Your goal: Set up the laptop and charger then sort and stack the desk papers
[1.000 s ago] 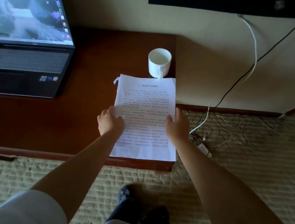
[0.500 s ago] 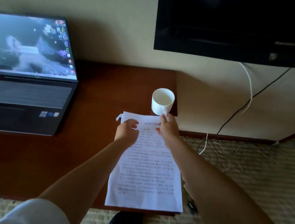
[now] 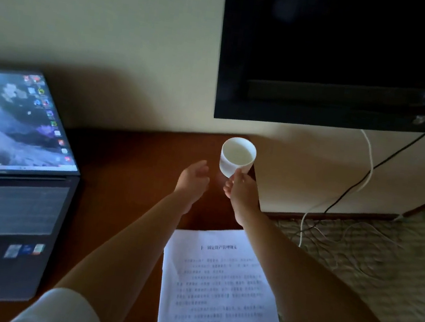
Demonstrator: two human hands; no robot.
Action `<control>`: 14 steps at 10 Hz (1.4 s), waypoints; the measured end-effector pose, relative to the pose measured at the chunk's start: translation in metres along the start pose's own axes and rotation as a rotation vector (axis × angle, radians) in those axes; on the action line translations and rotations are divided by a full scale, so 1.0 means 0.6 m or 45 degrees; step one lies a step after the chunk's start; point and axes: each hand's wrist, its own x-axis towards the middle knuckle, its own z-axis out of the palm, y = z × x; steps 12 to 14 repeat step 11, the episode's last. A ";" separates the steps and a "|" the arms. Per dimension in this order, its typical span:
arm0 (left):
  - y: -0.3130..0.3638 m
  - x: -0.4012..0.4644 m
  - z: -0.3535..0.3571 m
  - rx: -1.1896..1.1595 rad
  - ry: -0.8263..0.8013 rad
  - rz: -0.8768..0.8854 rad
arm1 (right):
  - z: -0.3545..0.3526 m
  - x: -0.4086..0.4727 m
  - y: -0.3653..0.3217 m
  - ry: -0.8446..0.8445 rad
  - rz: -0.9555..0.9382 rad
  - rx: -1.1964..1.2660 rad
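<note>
Gripping the white cup (image 3: 237,156) by its near side, the right hand (image 3: 242,192) has it tilted and, as far as one can tell, raised just off the far right corner of the surface (image 3: 135,155). The left hand (image 3: 194,178) hovers just beside it with fingers loose and straight, holding nothing. The stack of papers (image 3: 217,292) lies squared at the near right edge of the surface, under the right forearm, printed side up. The laptop (image 3: 9,181) stands open and lit at the left, well apart from both.

The laptop part of the task looks done, and the papers appear gathered into one pile. The step in hand seems to be a finishing one, likely placing the cup as a weight on the stack or moving it out of the way. The next move calls for keeping the cup upright, in case it holds liquid, and setting it down without shifting the sheets.
</note>
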 end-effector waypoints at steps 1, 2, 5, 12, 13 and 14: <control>0.016 0.051 0.014 -0.177 -0.085 0.030 | 0.016 0.046 -0.010 -0.044 -0.089 -0.136; 0.020 0.090 0.019 -0.197 -0.222 0.102 | 0.023 0.084 -0.012 -0.060 -0.175 -0.205; 0.024 0.127 0.033 -0.422 -0.318 0.161 | 0.078 0.115 -0.025 -0.099 -0.198 -0.199; 0.016 0.153 0.020 -0.178 -0.094 0.035 | 0.035 0.137 -0.030 0.005 -0.235 -0.204; 0.016 0.153 0.020 -0.178 -0.094 0.035 | 0.035 0.137 -0.030 0.005 -0.235 -0.204; 0.016 0.153 0.020 -0.178 -0.094 0.035 | 0.035 0.137 -0.030 0.005 -0.235 -0.204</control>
